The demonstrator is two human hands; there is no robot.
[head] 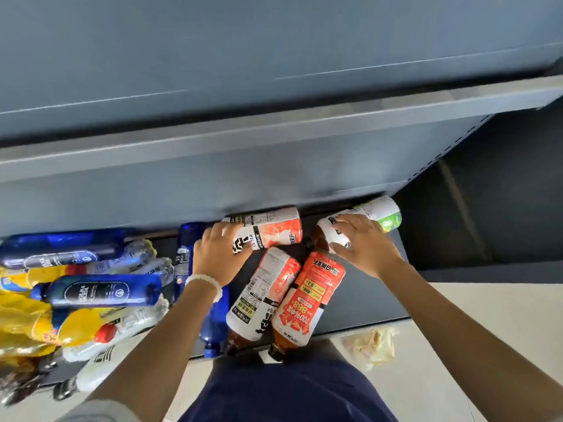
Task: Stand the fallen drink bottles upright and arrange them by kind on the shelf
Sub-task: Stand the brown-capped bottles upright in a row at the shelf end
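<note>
- The left hand [221, 254], with a white bead bracelet [204, 284] at the wrist, has its fingers curled over the neck end of an orange tea bottle [268, 228] lying at the back of the bottom shelf [365, 287]. The bottle's long axis runs left to right, base to the right; "ICE TEA" reads on its black-and-white label.
- The right hand [364, 245] grips a green tea bottle [376, 214] lying just right of it, thumb under and fingers over the white label. Its dark cap end points left and toward the viewer, its green base toward the back right.
- Two more orange tea bottles lie side by side, touching, in front of these, caps toward the shelf's front edge: a white-labelled one [262, 293] showing "TEA", and a red-labelled one [307, 303] printed "100%" and "888".
- A blue bottle [185, 254] lies front to back under the left forearm, cap at the front edge.
- On the left, a heap of fallen bottles: two blue ones marked "SODA" [97, 292] [58, 254], both lying left to right, plus yellow bottles [33, 321] and clear red-capped bottles [122, 327] too tangled to count.
- A crumpled plastic bag [370, 345] lies on the floor by the shelf.
</note>
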